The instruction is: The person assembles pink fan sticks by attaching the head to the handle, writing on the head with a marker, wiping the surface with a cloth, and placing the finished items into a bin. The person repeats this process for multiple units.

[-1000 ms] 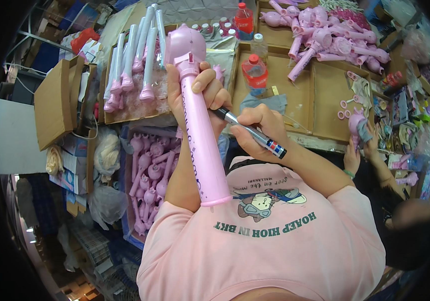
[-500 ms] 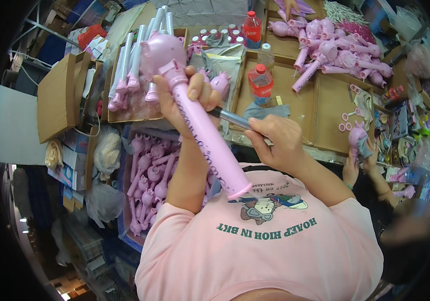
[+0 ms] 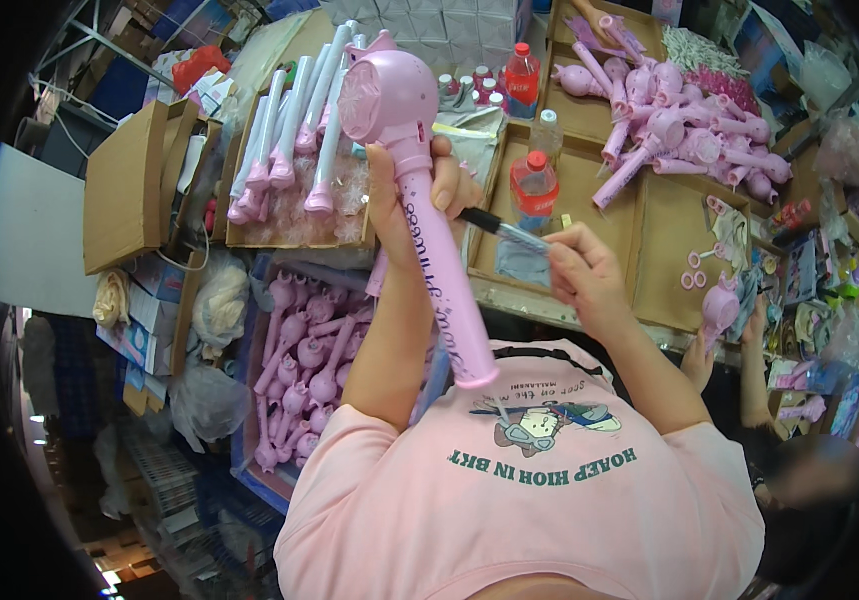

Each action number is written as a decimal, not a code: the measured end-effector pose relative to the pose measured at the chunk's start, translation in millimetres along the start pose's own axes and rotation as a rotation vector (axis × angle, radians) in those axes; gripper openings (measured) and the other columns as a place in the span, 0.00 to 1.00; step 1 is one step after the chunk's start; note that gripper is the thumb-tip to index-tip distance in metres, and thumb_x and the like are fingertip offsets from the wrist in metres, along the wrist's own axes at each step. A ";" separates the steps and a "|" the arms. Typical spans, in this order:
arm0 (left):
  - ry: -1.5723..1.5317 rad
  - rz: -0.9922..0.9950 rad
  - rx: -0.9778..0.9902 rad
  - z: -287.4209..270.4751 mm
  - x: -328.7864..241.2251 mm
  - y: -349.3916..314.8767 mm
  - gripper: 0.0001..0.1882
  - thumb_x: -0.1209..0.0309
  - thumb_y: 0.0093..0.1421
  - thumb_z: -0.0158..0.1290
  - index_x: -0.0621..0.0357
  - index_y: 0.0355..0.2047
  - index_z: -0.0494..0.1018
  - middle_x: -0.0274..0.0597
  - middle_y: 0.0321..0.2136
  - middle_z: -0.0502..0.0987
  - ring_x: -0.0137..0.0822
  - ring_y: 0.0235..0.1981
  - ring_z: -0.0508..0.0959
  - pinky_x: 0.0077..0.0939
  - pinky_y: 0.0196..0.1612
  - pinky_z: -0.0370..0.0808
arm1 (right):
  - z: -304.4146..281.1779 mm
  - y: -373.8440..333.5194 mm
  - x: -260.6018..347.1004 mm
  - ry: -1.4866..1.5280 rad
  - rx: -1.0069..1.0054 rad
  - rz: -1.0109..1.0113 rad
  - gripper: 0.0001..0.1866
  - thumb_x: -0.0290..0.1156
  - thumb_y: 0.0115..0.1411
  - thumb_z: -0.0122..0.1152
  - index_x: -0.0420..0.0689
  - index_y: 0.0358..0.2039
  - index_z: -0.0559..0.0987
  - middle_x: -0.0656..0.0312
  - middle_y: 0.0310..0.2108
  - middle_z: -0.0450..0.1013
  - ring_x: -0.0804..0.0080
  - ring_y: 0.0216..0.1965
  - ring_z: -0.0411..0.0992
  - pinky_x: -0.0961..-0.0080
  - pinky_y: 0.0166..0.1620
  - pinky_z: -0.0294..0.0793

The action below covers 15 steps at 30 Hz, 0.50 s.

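Note:
My left hand (image 3: pixel 457 188) is closed round the neck of a pink toy wand (image 3: pixel 447 285), just below its ball-shaped head. The wand slants down toward my chest, with dark curly lettering along its handle and a clear faceted disc on the head's left side. In my right hand (image 3: pixel 587 272) is a slim pen-like tool (image 3: pixel 511 236), pinched between thumb and fingers. Its black end points at my left hand; its barrel is grey and looks see-through. Whether the black end touches my left fingers is hard to tell.
A blue-rimmed bin (image 3: pixel 261 478) of pink wands stands below left. Behind it, a cardboard box (image 3: pixel 299 235) holds pale tubes with pink ends. Bottles (image 3: pixel 535 190) stand in a cardboard tray (image 3: pixel 604 255); wands (image 3: pixel 664 130) are heaped beyond. At right, a co-worker's hands (image 3: pixel 694 362) hold a wand and cloth.
The wand has turned so its clear disc shows on the left, and it stands more upright, farther right. My right hand has shifted right and slightly down with the tool.

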<state>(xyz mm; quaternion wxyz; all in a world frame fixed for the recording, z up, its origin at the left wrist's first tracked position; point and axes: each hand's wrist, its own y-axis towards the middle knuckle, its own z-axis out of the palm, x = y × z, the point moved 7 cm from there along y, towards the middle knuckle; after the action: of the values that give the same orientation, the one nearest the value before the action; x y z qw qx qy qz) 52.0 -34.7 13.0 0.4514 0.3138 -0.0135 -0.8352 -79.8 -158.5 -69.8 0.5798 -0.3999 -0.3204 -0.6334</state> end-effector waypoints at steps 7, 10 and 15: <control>0.257 -0.113 -0.095 -24.1 -16.2 -11.4 0.31 0.41 0.64 0.37 0.60 0.41 0.68 0.33 0.14 0.62 0.27 0.14 0.62 0.18 0.18 0.58 | -97.9 -5.5 -10.3 -1.087 -0.423 -0.197 0.18 0.34 0.59 0.57 0.41 0.49 0.71 0.57 0.41 0.70 0.67 0.41 0.68 0.69 0.44 0.68; 0.425 -0.122 -0.226 -28.1 5.4 -11.3 0.25 0.46 0.62 0.46 0.59 0.39 0.67 0.36 0.15 0.66 0.27 0.15 0.66 0.19 0.21 0.64 | -62.8 -6.2 -23.6 -0.763 -0.213 -0.089 0.29 0.35 0.58 0.58 0.40 0.58 0.63 0.51 0.52 0.66 0.60 0.54 0.64 0.63 0.55 0.63; 1.178 0.240 -0.357 2.7 16.5 -4.2 0.29 0.40 0.61 0.43 0.58 0.31 0.69 0.35 0.17 0.69 0.26 0.17 0.68 0.19 0.22 0.66 | 36.4 -8.4 -22.0 -0.557 0.144 -0.028 0.39 0.36 0.50 0.67 0.37 0.58 0.59 0.51 0.44 0.68 0.61 0.47 0.68 0.66 0.49 0.68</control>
<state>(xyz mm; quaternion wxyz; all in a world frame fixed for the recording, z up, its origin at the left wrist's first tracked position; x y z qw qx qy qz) 40.9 -45.5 5.5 0.5191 0.6377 0.3421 -0.4548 -83.1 -115.3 -71.4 0.4874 -0.5118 -0.5169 -0.4830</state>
